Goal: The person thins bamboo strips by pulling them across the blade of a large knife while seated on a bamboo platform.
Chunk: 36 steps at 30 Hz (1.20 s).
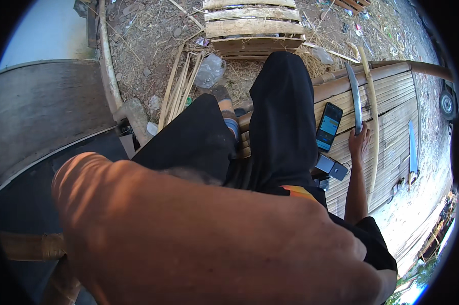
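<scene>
On the right, my right hand (360,140) is closed around the handle of a machete (353,89). Its long, slightly curved blade points away from me over the bamboo slat bench (392,132). A pale bamboo strip (370,91) lies just right of the blade. My left hand (351,254) is very close to the camera, with its arm stretched across the lower picture. Its fingers are mostly hidden, so I cannot make out their pose or anything in them. Left of the machete, a phone (329,127) with a lit screen rests on the slats.
Small dark box-like devices (332,165) sit near my thigh. A handsaw (412,147) lies at the bench's far right. Ahead stands a wooden slatted crate (254,28); thin wooden strips (178,91) and a clear plastic bag (209,70) lie on the littered ground. A wheel (447,104) shows at the right.
</scene>
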Available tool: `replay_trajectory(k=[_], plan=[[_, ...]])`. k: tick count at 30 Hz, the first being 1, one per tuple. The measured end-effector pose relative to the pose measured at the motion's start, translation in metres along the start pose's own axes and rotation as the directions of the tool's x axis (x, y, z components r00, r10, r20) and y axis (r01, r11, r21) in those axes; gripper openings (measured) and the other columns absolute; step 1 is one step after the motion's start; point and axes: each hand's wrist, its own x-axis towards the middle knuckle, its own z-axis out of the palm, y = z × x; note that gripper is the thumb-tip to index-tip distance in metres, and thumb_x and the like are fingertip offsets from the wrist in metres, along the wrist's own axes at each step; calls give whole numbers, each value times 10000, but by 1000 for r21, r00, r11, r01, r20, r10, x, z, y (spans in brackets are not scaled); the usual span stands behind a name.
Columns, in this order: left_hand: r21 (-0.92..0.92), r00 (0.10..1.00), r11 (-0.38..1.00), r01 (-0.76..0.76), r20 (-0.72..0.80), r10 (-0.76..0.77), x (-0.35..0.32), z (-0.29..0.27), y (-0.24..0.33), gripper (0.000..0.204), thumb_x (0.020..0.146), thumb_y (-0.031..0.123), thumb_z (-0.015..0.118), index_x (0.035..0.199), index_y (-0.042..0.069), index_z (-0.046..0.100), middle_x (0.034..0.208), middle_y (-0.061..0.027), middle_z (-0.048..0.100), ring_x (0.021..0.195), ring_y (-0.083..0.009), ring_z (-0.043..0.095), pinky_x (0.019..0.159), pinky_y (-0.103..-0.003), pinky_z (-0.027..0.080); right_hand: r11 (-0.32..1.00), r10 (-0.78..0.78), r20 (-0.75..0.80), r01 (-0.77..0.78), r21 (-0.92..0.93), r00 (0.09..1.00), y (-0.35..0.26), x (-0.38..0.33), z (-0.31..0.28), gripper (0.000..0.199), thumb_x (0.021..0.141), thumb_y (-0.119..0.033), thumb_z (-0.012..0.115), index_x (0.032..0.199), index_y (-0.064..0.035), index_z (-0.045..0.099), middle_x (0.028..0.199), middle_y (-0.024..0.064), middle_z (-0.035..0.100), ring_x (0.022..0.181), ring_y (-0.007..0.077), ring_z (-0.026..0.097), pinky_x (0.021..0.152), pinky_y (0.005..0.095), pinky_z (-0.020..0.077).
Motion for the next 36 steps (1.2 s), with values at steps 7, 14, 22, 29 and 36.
replay_trajectory(k=[7,14,22,29,36], plan=[[-36,996,998,-60,63,62,9,13,5,363,795,111,572,1143,16,612,866,-81,634,681,-147,606,610,-292,481,998,-52,-72,55,37,996,-15,7,-1,627,817,-214,659,1388,-140,410,1273,209,514,1141,415,511,950,504,419],[-26,1000,1000,-15,23,15,3,18,8,332,790,142,602,1103,35,628,843,-65,632,652,-133,599,575,-279,469,995,2,-83,6,101,997,-1,7,11,643,804,-234,667,1378,-94,415,1242,215,525,1133,403,509,964,499,396],[30,995,997,67,-76,-65,-12,21,-7,300,784,176,635,1058,55,646,816,-47,630,618,-117,591,535,-264,456,957,167,-47,-150,247,985,27,9,46,667,799,-248,639,1395,-83,388,1251,208,521,1160,395,490,984,482,372],[54,982,988,143,-135,-135,-22,21,-5,274,779,207,664,1018,74,662,793,-32,629,589,-103,584,501,-250,445,985,-9,-257,52,163,966,22,-4,56,612,872,-359,592,1287,60,427,1106,284,539,1011,433,546,863,578,427],[32,988,992,121,-97,-117,-19,11,-2,251,774,237,694,978,92,678,770,-16,627,560,-90,577,466,-237,433,975,-33,-235,83,205,971,19,-1,59,542,884,-285,565,1297,28,406,1046,242,551,951,417,554,835,554,438]])
